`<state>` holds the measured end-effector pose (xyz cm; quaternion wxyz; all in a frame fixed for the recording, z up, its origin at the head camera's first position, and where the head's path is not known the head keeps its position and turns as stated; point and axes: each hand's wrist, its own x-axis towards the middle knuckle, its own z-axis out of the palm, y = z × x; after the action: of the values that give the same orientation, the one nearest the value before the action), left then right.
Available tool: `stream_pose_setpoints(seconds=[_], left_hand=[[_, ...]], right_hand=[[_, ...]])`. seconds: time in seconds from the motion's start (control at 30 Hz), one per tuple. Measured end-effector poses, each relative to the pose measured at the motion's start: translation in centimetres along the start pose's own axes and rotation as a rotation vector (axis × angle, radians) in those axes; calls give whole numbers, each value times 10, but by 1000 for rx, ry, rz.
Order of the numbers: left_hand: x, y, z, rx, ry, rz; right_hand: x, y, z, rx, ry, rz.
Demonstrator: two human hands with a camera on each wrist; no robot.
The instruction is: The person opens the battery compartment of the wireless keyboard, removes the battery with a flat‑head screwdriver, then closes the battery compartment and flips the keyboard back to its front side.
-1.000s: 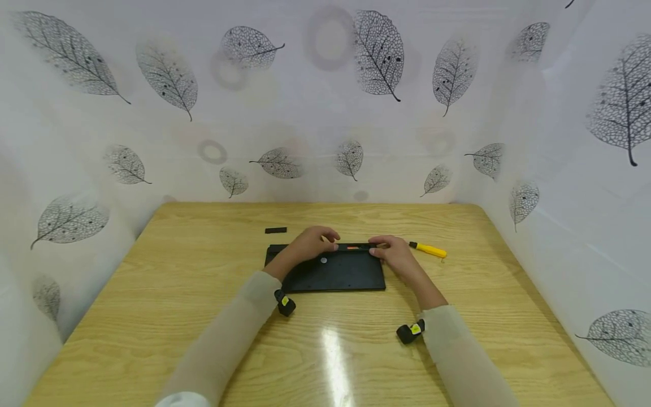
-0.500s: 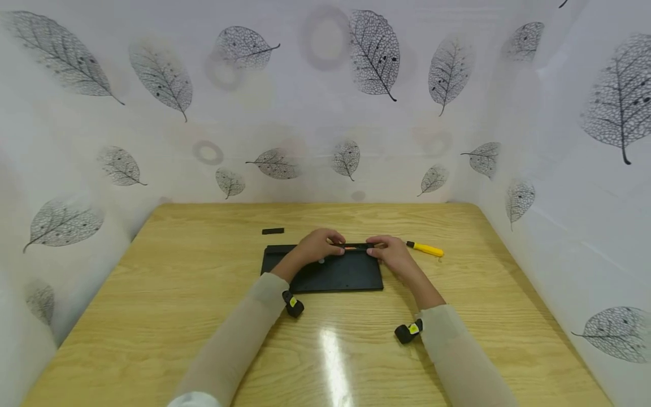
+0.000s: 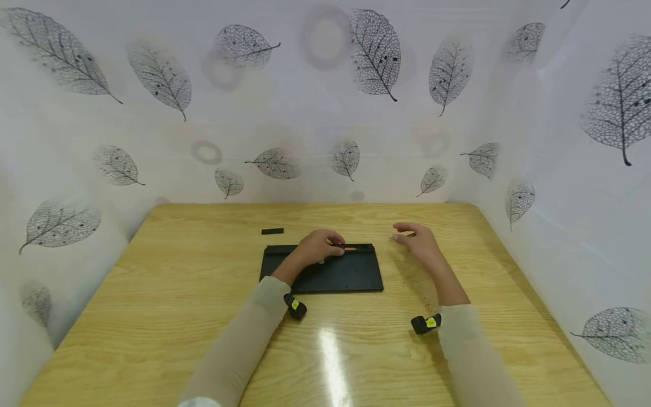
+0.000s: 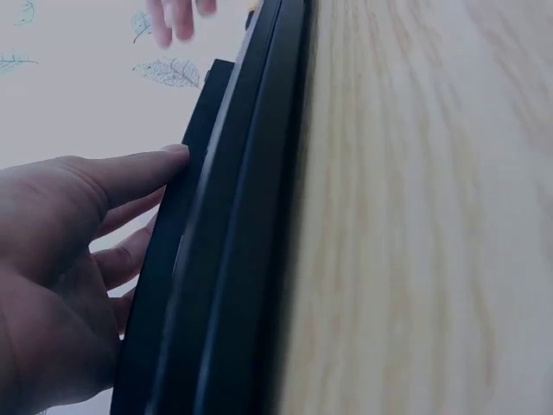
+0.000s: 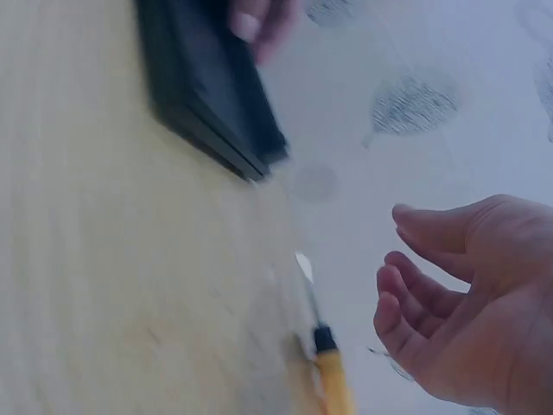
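Observation:
A black keyboard [image 3: 351, 274] lies underside up on the table, its long raised ridge at the back. In that ridge an open battery slot shows an orange battery [image 3: 351, 248]. My left hand [image 3: 317, 247] grips the ridge beside the slot; in the left wrist view the thumb [image 4: 143, 175] lies on the edge and the fingers are behind it. My right hand [image 3: 422, 247] is raised right of the keyboard, fingers loosely bent, holding nothing. Near it in the right wrist view lies a yellow-handled screwdriver [image 5: 333, 376], mostly hidden behind the hand in the head view.
A small black strip like a battery cover [image 3: 272, 230] lies behind the keyboard on the left. The wooden table [image 3: 168, 316] meets a leaf-printed white curtain [image 3: 300, 113] at its back and sides.
My right hand has let go of the keyboard's right end and moved right, over the screwdriver. My left hand slid slightly right along the ridge, then stayed.

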<state>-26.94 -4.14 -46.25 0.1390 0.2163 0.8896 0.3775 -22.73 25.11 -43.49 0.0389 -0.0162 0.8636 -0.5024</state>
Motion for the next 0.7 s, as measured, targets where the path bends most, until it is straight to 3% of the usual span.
stream_pose_setpoints(seconds=[0.1, 0.27, 0.7], left_hand=[[0, 0, -1, 11, 2, 3], [-2, 0, -2, -3, -1, -11], [1, -1, 2, -18, 0, -24]], right_hand=[[-5, 3, -23, -72, 60, 9], [-11, 19, -46, -263, 73, 36], [-6, 49, -69, -439, -67, -18]])
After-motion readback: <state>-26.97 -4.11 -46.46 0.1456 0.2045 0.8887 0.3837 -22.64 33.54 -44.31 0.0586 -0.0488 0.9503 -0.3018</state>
